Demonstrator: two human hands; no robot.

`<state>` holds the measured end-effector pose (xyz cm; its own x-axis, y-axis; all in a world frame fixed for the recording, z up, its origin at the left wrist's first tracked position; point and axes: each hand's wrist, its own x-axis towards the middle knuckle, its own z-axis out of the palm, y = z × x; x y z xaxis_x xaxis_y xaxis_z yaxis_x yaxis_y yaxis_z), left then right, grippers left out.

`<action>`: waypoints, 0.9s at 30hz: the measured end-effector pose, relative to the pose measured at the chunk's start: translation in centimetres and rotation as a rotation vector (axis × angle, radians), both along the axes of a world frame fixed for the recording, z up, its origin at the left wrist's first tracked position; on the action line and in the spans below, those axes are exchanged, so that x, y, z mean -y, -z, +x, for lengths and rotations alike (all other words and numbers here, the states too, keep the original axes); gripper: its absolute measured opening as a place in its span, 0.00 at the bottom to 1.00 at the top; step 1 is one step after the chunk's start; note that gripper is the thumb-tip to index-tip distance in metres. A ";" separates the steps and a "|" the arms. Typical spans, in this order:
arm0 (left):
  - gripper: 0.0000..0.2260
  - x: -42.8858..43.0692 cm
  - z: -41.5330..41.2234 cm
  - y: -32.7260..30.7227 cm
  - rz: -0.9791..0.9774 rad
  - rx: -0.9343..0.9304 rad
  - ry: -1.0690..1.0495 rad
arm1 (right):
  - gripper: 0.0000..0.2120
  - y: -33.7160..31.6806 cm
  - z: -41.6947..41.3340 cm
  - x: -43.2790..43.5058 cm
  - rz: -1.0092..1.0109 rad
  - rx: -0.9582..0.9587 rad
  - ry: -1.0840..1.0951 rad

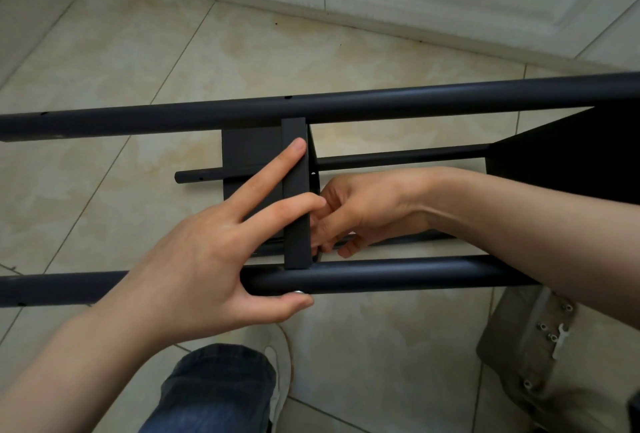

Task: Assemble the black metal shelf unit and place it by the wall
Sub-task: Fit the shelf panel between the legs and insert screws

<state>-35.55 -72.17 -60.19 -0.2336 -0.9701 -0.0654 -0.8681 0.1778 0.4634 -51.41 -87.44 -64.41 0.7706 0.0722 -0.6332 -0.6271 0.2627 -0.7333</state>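
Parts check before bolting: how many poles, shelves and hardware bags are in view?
Poles: 4
Shelves: 2
Hardware bag: 1
Total: 7

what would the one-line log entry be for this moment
step: fixing shelf panel to near pole | left hand: grips pole, thumb on screw head | right hand: fingers curled behind panel, held item hidden

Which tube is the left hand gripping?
The near tube, lowest in frame: the left hand has its thumb under it by a silver screw head. It touches neither the far tube nor the thin tubes.
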 end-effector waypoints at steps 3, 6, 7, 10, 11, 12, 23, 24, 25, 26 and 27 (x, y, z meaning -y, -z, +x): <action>0.34 0.0 0.1 0.0 0.000 0.000 0.001 | 0.05 0.0 -0.1 0.1 0.009 0.007 0.011; 0.34 0.0 0.0 0.0 -0.001 -0.002 0.000 | 0.06 0.0 -0.1 0.1 0.013 -0.004 0.012; 0.34 -0.1 0.0 0.1 0.000 -0.004 0.000 | 0.07 -0.1 -0.1 0.0 0.006 -0.012 0.013; 0.34 -0.1 0.0 0.1 0.001 -0.001 -0.002 | 0.07 0.0 0.1 -0.4 -0.023 -0.038 0.017; 0.34 -0.1 0.0 0.1 0.002 -0.001 -0.003 | 0.07 0.0 0.2 -0.5 -0.033 -0.044 0.018; 0.34 -0.1 0.0 0.1 0.003 -0.001 -0.003 | 0.07 0.0 0.2 -0.6 -0.042 -0.046 0.017; 0.34 -0.1 0.0 0.1 0.007 -0.021 -0.002 | 0.07 -0.3 0.1 -0.3 -0.024 -0.047 0.004; 0.34 -0.1 0.0 0.1 0.008 -0.024 -0.003 | 0.07 -0.3 0.1 -0.4 -0.030 -0.050 0.009; 0.34 -0.1 0.0 0.1 0.009 -0.025 -0.003 | 0.07 -0.3 0.1 -0.5 -0.037 -0.055 0.014; 0.34 -0.1 0.0 0.1 0.008 -0.023 -0.003 | 0.07 -0.2 0.2 -0.7 -0.049 -0.062 0.016; 0.34 -0.1 0.0 0.1 0.008 -0.021 -0.003 | 0.07 -0.2 0.2 -0.8 -0.066 -0.068 0.013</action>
